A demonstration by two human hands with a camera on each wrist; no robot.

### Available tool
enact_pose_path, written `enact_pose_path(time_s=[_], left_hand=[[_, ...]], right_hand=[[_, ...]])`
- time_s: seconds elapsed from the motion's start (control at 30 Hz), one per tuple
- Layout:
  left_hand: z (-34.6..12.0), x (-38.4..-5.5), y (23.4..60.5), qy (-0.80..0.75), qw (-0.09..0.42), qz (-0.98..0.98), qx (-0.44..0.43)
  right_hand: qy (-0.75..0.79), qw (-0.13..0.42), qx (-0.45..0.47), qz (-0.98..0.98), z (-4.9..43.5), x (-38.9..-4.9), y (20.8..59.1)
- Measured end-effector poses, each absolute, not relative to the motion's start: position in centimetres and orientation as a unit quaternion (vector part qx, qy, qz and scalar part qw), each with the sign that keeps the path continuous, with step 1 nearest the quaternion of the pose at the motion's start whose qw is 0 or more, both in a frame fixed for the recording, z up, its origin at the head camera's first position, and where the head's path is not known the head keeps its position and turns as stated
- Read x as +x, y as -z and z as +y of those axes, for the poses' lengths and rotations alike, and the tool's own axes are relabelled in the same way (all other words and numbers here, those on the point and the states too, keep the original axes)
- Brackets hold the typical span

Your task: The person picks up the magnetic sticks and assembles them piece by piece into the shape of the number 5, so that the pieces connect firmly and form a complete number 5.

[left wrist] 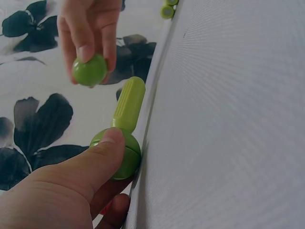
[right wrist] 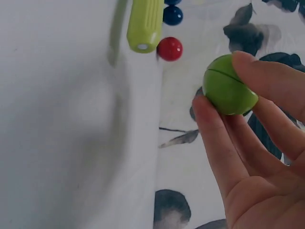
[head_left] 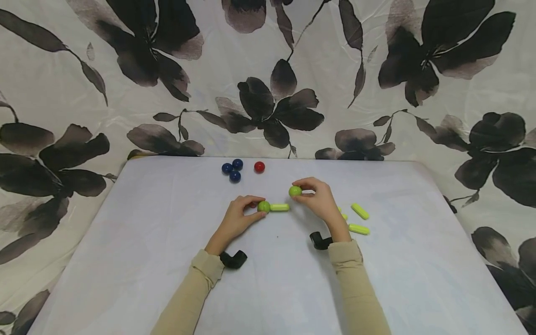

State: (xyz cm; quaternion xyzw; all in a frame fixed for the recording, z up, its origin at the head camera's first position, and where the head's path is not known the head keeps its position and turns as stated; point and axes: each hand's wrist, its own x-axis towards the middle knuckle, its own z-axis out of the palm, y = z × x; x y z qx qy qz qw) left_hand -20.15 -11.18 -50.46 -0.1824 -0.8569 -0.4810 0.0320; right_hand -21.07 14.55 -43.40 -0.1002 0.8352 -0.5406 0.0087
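Note:
My left hand (head_left: 239, 216) pinches a green ball (head_left: 264, 206) between thumb and fingers, low over the white table. Out of that ball's right side sticks a yellow-green ribbed rod (head_left: 279, 207), its free end pointing right; the left wrist view shows the ball (left wrist: 127, 157) joined to the rod (left wrist: 129, 102). My right hand (head_left: 318, 197) holds a second green ball (head_left: 295, 191) by the fingertips, raised above the table near the rod's free end. A seam line crosses this ball (right wrist: 228, 86) in the right wrist view. Part of a red ball (left wrist: 106, 208) shows behind the left fingers.
Several dark blue balls (head_left: 235, 176) sit together at the table's back, with a red ball (head_left: 259, 167) to their right. Yellow-green rods (head_left: 359, 211) lie right of my right wrist, some partly hidden by it. A floral cloth (head_left: 276, 107) hangs behind the table (head_left: 418, 279).

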Motion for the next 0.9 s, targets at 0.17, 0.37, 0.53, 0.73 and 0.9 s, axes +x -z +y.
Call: enact_pose_path(time_s=[0.17, 0.37, 0.53, 0.73, 0.9], left_hand=[[-11.3, -20.2, 50.4, 0.482, 0.036, -0.855, -0.189], [-11.4, -20.3, 50.4, 0.481, 0.033, -0.857, -0.182], [-11.4, -20.3, 50.5, 0.48, 0.024, -0.859, -0.179], [-11.3, -20.3, 50.7, 0.478, 0.024, -0.86, -0.177], [-11.2, -20.3, 50.6, 0.479, 0.024, -0.86, -0.176]], right_hand=[[0.516, 0.032, -0.081, 0.852, 15.0, -20.5, 43.8], [0.483, 0.063, -0.065, 0.871, 15.1, -20.2, 44.6], [0.481, 0.071, -0.063, 0.872, 15.2, -19.9, 45.1], [0.479, 0.07, -0.069, 0.872, 14.9, -19.8, 45.5], [0.477, 0.064, -0.067, 0.874, 14.6, -19.9, 45.8]])
